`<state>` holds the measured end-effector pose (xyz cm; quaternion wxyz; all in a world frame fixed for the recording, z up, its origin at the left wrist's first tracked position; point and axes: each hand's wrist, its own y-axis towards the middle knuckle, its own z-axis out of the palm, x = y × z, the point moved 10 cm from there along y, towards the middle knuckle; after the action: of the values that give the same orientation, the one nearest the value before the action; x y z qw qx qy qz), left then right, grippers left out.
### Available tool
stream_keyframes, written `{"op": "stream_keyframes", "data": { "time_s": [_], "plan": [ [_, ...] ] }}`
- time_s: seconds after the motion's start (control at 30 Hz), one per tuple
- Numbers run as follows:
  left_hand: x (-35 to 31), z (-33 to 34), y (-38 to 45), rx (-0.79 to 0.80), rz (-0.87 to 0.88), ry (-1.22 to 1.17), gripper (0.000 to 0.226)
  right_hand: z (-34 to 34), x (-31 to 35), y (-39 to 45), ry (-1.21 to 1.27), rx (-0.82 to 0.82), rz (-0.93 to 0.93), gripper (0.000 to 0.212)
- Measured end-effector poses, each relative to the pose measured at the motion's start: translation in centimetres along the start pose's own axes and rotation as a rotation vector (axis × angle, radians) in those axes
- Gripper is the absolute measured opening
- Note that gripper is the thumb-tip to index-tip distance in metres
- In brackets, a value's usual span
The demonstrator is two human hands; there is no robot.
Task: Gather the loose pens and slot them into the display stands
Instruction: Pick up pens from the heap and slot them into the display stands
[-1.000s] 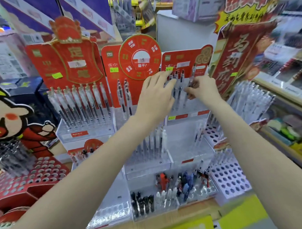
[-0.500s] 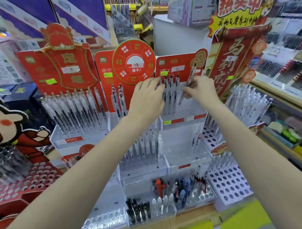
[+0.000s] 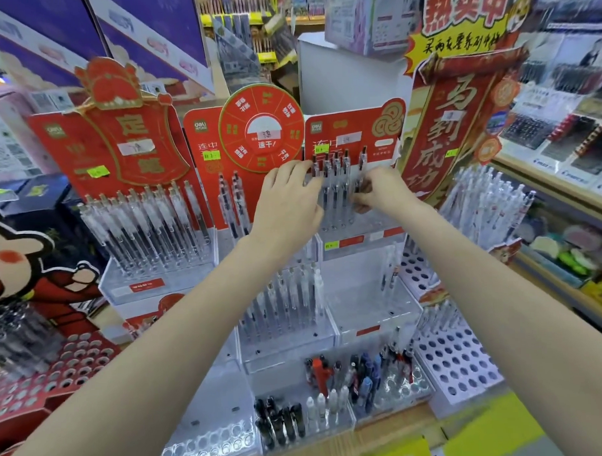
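Note:
Both my hands reach up to the top-right clear display stand (image 3: 365,241) with a red backing card. Several clear pens with black clips (image 3: 335,189) stand upright in it. My left hand (image 3: 288,201) rests against the leftmost pens, fingers spread and touching them. My right hand (image 3: 382,191) pinches one clear pen (image 3: 361,167) near its lower barrel, holding it upright just right of the row.
More stands surround it: a full rack of clear pens (image 3: 149,226) at left, a middle tier of pens (image 3: 285,303) below, a nearly bare clear stand (image 3: 370,300), dark and coloured pens (image 3: 352,379) at the bottom, white perforated racks (image 3: 458,362) at right, tall red signs (image 3: 456,120).
The pen in my right hand has swung from a tilt to upright and dropped lower beside the row. My left hand stays on the leftmost pens.

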<state>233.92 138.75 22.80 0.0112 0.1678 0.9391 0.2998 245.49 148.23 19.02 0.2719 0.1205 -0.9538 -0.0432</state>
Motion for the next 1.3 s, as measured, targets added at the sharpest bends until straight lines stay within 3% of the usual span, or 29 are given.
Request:
{"op": "stream_keyframes", "data": {
  "time_s": [0.2, 0.23, 0.27, 0.33, 0.4, 0.47, 0.67, 0.73, 0.87, 1.0, 1.13, 1.3],
  "plan": [
    [0.0, -3.0, -1.7, -0.06, 0.056, -0.037, 0.032, 1.4, 0.9, -1.0, -0.159, 0.117, 0.085, 0.013],
    [0.2, -3.8, -2.3, -0.091, 0.063, -0.039, 0.029, 1.2, 1.0, -1.4, -0.199, 0.106, 0.111, 0.008],
    [0.6, -4.7, -3.0, -0.124, 0.066, -0.038, 0.028, 0.6, 0.9, -2.2, -0.236, 0.078, 0.164, 0.021],
    [2.1, -6.5, -4.8, -0.168, 0.047, -0.055, 0.032, -1.7, 1.2, -4.1, -0.255, -0.091, 0.239, 0.026],
    [4.5, -8.5, -7.2, -0.206, 0.008, -0.111, 0.036, -3.5, 4.6, -7.2, -0.141, -0.325, 0.159, 0.011],
    [8.0, -10.6, -10.6, -0.235, -0.031, -0.141, 0.035, -2.0, 10.5, -10.2, 0.098, -0.362, -0.01, 0.015],
    [25.1, -16.3, -28.1, -0.313, -0.209, -0.124, 0.026, 13.3, 30.7, -16.9, 0.588, -0.013, -0.291, 0.017],
    [31.6, -16.7, -35.9, -0.247, -0.304, -0.121, 0.026, 21.1, 36.7, -18.8, 0.642, 0.134, -0.311, 0.023],
    [44.4, -14.2, -50.9, 0.099, -0.641, -0.202, 0.028, 34.6, 48.0, -22.1, 0.658, 0.404, -0.27, 0.022],
    [52.2, -12.6, -57.5, 0.315, -0.702, -0.155, 0.028, 44.6, 53.7, -22.1, 0.488, 0.583, -0.175, 0.031],
    [56.7, -9.4, -59.6, 0.405, -0.772, -0.183, 0.027, 53.2, 52.6, -18.2, 0.351, 0.61, 0.049, 0.036],
    [59.7, -2.6, -61.2, 0.511, -0.79, -0.25, 0.027, 59.6, 49.0, -7.7, 0.19, 0.304, 0.239, 0.044]
  ]
}}
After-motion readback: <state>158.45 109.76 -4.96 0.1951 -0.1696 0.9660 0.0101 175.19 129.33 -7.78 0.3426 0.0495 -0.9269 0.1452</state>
